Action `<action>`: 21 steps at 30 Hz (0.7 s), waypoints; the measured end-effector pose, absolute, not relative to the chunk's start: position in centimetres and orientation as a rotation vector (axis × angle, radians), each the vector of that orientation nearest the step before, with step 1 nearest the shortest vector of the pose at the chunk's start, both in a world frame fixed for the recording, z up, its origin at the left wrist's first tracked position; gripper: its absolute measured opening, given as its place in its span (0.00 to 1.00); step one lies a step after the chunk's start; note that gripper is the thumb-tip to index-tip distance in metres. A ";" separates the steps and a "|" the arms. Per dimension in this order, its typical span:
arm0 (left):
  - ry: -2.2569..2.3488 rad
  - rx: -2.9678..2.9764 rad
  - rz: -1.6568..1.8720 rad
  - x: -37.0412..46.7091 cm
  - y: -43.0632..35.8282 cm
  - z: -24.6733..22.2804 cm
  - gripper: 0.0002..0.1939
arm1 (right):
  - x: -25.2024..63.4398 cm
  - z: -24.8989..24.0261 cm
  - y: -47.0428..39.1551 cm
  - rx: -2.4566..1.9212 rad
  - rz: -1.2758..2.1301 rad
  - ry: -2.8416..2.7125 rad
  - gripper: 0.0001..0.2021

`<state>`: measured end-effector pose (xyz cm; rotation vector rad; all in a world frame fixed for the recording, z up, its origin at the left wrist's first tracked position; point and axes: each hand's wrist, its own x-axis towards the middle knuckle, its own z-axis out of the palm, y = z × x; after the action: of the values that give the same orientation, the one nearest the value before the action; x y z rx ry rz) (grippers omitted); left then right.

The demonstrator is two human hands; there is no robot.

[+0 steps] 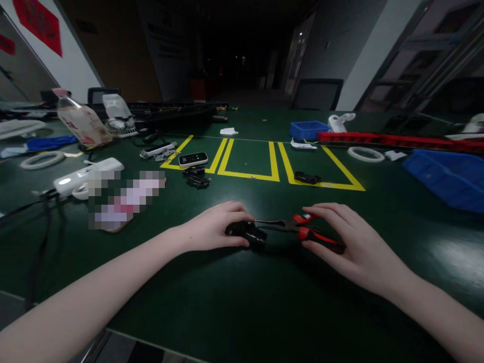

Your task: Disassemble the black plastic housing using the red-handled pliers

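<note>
My left hand (225, 226) is closed around a small glossy black part (254, 235), low over the green table. What exactly the part is I cannot make out. In my right hand (350, 239) are long-nose pliers (293, 225) with red and black handles. Thumb and fingers lie on the two handles, which stand somewhat apart. The pliers' jaws point left, and their tips reach the upper side of the black part beside my left fingertips. Whether the tips grip anything is too small to tell.
Yellow tape (249, 176) outlines areas farther back, with black parts (307, 177) and a white-edged device (193, 159) there. Blue bins (449, 176) stand right, near a long red strip (401, 140). On the left are a bottle (81, 121), a white device (88, 175) and a blurred-out object (128, 201).
</note>
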<state>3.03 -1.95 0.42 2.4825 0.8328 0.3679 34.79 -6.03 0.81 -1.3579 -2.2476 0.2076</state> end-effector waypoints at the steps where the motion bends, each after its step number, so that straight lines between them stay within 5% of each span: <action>1: 0.850 2.472 0.370 3.0 -1.9 0.4 0.21 | 34.8 0.8 -6.2 -1.347 0.220 -2.240 0.26; 21: 1.021 2.545 0.428 4.5 -2.8 0.0 0.17 | 33.7 -0.4 -6.7 -1.210 0.176 -2.241 0.20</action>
<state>4.46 -2.81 -0.01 2.5448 1.0209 0.4284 33.65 -6.67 -0.37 -1.2100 -2.2410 0.1761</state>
